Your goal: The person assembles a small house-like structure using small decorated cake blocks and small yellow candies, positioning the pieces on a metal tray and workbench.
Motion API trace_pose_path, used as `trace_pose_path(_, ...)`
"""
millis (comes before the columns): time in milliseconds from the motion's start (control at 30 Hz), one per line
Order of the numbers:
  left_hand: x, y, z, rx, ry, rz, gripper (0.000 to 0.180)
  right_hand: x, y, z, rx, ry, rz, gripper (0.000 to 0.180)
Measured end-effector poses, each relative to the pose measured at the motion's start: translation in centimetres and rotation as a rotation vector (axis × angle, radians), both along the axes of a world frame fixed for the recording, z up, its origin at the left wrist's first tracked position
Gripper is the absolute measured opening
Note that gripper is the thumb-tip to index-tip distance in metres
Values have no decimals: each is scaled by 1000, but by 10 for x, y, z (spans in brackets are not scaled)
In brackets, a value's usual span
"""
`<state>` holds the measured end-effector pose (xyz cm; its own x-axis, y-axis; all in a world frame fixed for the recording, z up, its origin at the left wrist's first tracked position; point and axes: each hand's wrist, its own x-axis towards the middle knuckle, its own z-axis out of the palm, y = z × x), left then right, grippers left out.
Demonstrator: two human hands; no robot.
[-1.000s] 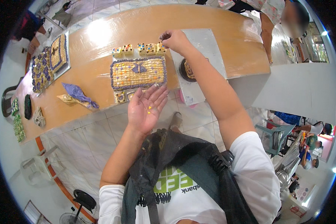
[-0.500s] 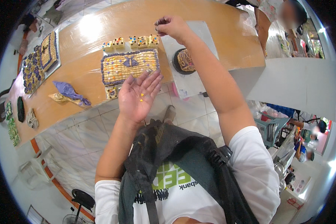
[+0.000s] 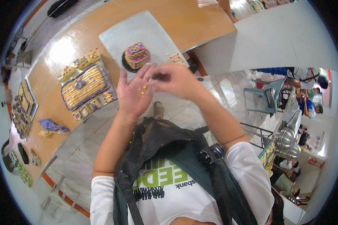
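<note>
My left hand (image 3: 132,98) is held palm up with its fingers stretched out. A few small yellow heart-shaped sprinkles (image 3: 144,87) lie loose on its palm. Over those fingers is my right hand (image 3: 176,80), slightly blurred, its fingertips pinched together; whatever they hold, if anything, is too small to make out. Just beyond both hands sits a small cake (image 3: 137,52) with brown, purple and pink icing on a round black base (image 3: 127,64). That base rests on a silver-grey board (image 3: 118,35) on the table.
Left of the board lies a rectangular yellow cake (image 3: 82,87) with purple borders, small iced pieces around it. Further left are piping bags (image 3: 52,125) and more decorated cakes (image 3: 20,116). The wooden table's (image 3: 176,15) near edge runs past my hands. A green chair (image 3: 264,97) stands at right.
My right hand has come back from above the board to my left palm, its fingers pinched. The view has turned, bringing the small cake in line beyond my hands.
</note>
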<state>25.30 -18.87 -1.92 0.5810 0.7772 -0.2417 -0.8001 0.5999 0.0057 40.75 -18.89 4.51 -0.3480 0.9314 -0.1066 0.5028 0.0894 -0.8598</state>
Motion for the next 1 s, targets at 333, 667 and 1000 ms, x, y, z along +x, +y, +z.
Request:
trace_pose_path(333,90,-1,-18,-57,401,-27,73,53,-27,-66,157,38,-176,29)
trace_pose_path(667,131,20,-35,-93,404,110,61,129,25,-109,-98,36,-364,22)
trace_pose_path(1000,113,17,-46,-154,389,279,58,134,45,-135,-97,-100,-324,21)
